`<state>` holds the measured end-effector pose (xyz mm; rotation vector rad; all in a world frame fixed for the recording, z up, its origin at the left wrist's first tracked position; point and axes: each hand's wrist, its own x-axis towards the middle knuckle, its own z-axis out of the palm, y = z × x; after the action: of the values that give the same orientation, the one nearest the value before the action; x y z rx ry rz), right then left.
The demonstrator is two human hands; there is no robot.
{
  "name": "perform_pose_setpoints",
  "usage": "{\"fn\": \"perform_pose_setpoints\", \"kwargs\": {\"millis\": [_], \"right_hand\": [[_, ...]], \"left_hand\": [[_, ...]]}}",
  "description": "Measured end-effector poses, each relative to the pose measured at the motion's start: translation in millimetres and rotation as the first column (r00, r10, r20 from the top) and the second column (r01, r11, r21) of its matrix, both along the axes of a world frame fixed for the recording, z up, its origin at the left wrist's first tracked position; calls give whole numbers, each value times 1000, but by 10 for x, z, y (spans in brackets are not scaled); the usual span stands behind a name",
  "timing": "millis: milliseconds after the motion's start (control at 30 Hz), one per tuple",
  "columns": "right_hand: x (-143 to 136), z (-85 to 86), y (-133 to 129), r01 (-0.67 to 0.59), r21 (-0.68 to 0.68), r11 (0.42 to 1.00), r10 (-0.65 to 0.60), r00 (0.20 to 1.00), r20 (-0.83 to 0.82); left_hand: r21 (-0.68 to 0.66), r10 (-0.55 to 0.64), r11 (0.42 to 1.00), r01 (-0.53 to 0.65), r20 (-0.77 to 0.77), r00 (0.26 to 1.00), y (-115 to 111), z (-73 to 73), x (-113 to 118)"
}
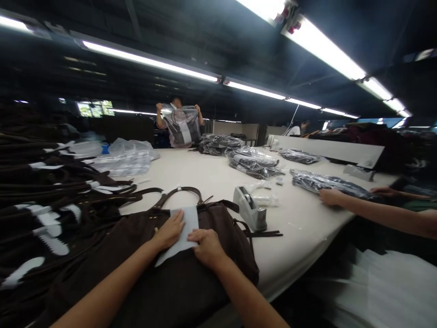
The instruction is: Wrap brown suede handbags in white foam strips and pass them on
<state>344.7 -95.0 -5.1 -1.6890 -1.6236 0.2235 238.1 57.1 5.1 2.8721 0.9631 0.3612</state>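
Note:
A dark brown handbag (136, 241) lies in front of me, its looped handles (182, 189) pointing away across the table. Over its upper middle runs a strip of thin white sheet (190, 217), the near end angled to the left. My left hand (170, 230) rests flat on the strip's left side with fingers stretched out. At the strip's right edge, the fingers of my right hand (209, 249) are bent and closed on the sheet. A grey tape dispenser (251, 212) stands just beyond the bag's right side.
Brown bags with white wrapped parts (48, 223) are piled at left. Clear plastic bags (124, 157) lie behind them. Plastic-wrapped bags (254, 159) sit across the table (191, 168). A co-worker's hands (331, 197) touch one at right; another person (163, 125) holds up a bagged handbag.

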Motion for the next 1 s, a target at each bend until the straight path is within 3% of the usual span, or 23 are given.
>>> {"fn": "perform_pose_setpoints", "kwargs": {"millis": [133,300,567,700,833,1000], "right_hand": [[21,-12,89,-8,-52,999,11,998,59],[62,51,129,-66,-137,988,78,994,80],[77,95,60,-81,-145,986,94,992,79],[21,115,-5,-125,-228,966,171,966,194],[-214,170,-407,-87,-233,969,165,927,337],[-592,80,-1393,-30,-48,998,46,922,383]], "left_hand": [[-56,-16,998,16,5,1000,223,-314,-17],[-60,-89,994,88,-5,996,293,-357,-37],[-103,-196,977,188,-82,977,-146,-360,-273],[-127,-197,975,184,-106,975,-311,-340,-378],[-156,-200,971,183,-99,975,-364,-292,-399],[-195,-206,962,193,-48,977,-401,-239,-436]]}}
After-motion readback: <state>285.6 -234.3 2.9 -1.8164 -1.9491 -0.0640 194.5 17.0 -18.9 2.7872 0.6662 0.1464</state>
